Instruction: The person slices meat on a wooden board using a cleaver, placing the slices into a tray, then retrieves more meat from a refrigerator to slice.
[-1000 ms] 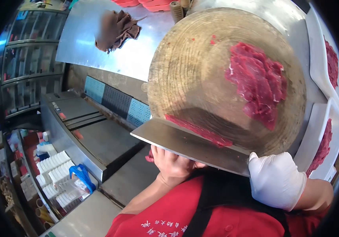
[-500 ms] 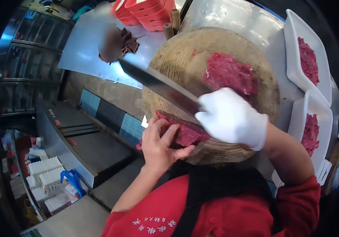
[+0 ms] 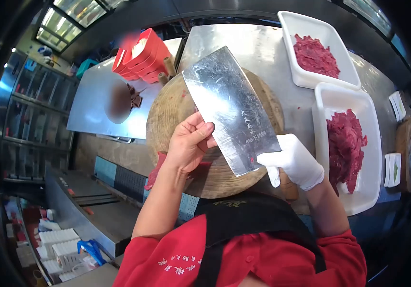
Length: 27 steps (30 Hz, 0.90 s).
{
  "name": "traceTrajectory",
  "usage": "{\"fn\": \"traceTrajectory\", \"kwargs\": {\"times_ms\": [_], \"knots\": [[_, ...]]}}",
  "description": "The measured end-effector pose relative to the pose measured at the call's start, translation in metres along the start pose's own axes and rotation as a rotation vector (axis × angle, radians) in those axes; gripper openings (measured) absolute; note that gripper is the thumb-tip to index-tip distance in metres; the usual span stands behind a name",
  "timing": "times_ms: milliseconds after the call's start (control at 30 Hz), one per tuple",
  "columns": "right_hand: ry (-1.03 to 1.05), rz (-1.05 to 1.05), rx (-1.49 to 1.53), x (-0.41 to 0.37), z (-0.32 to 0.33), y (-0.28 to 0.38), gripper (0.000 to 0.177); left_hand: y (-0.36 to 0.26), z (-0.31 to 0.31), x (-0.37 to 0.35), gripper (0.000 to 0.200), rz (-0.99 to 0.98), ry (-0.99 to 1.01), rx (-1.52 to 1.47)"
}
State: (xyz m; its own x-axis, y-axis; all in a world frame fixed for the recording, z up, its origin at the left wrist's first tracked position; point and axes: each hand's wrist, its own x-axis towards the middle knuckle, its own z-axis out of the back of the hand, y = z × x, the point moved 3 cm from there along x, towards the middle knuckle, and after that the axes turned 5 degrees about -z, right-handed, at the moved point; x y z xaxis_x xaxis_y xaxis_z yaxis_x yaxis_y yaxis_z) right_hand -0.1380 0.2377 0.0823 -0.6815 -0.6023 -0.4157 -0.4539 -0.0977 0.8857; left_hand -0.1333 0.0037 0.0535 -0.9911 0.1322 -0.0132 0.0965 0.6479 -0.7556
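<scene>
A broad steel cleaver (image 3: 229,105) is raised over the round wooden chopping block (image 3: 167,100), its flat face turned up toward me. My right hand (image 3: 296,162), in a white glove, grips it at the handle end, and a wooden handle (image 3: 288,188) shows below the glove. My bare left hand (image 3: 188,143) is curled at the blade's left edge, thumb and fingers closed against it. Raw red meat (image 3: 154,171) lies under my left wrist at the block's left rim. The blade covers much of the block's middle, so anything there is hidden.
Right of the block stand two white tubs, the near one (image 3: 370,143) and the far one (image 3: 287,24), both holding sliced red meat. Red baskets (image 3: 143,55) and a dark brown item (image 3: 136,98) sit on the steel table (image 3: 90,105) at the left. Small white dishes (image 3: 392,170) lie far right.
The cleaver has lifted off the meat and turned its flat face upward. My left hand has left the meat for the blade's edge. The view has shifted, bringing the tubs further in.
</scene>
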Motion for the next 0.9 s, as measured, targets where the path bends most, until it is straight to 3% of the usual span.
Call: {"fn": "traceTrajectory", "kwargs": {"times_ms": [100, 167, 200, 300, 367, 400, 467, 533, 600, 733, 800, 900], "knots": [[-0.084, 0.080, 0.033, -0.009, 0.006, -0.010, 0.016, 0.010, 0.001, 0.012, 0.029, 0.028, -0.044, 0.100], [-0.116, 0.108, 0.070, -0.013, 0.009, -0.012, 0.016, 0.015, -0.004, 0.028, 0.023, -0.007, -0.019, -0.075], [-0.183, 0.137, 0.156, -0.016, 0.013, -0.013, 0.016, 0.013, -0.010, 0.032, 0.020, -0.066, -0.173, -0.044], [-0.323, 0.171, 0.240, -0.023, 0.032, -0.017, 0.016, 0.013, 0.007, 0.053, 0.020, -0.062, -0.233, 0.036], [-0.434, 0.135, 0.205, -0.028, 0.046, -0.020, 0.015, 0.010, 0.020, 0.070, 0.023, -0.113, -0.374, 0.389], [-0.429, 0.126, 0.207, -0.031, 0.046, -0.022, 0.015, 0.010, 0.031, 0.076, 0.023, -0.108, -0.383, 0.390], [-0.501, 0.117, 0.271, -0.033, 0.049, -0.020, 0.015, -0.002, 0.042, 0.085, 0.030, -0.188, -0.324, 0.945], [-0.501, 0.129, 0.262, -0.032, 0.044, -0.013, 0.012, -0.014, 0.046, 0.078, 0.038, -0.294, -0.335, 1.080], [-0.451, 0.145, 0.074, -0.030, 0.036, -0.007, 0.012, -0.039, 0.057, 0.067, 0.040, -0.601, -0.369, 1.303], [-0.390, 0.055, -0.202, -0.022, 0.013, 0.001, 0.012, -0.061, 0.066, -0.008, 0.033, -0.404, -0.563, 1.394], [-0.319, 0.465, -0.941, -0.016, -0.005, 0.002, 0.016, -0.049, 0.042, -0.054, 0.025, -0.597, -0.413, 1.825], [-0.152, 0.421, -1.126, -0.010, -0.027, -0.003, 0.018, -0.015, 0.030, -0.098, 0.030, -0.699, -0.222, 1.873]]}}
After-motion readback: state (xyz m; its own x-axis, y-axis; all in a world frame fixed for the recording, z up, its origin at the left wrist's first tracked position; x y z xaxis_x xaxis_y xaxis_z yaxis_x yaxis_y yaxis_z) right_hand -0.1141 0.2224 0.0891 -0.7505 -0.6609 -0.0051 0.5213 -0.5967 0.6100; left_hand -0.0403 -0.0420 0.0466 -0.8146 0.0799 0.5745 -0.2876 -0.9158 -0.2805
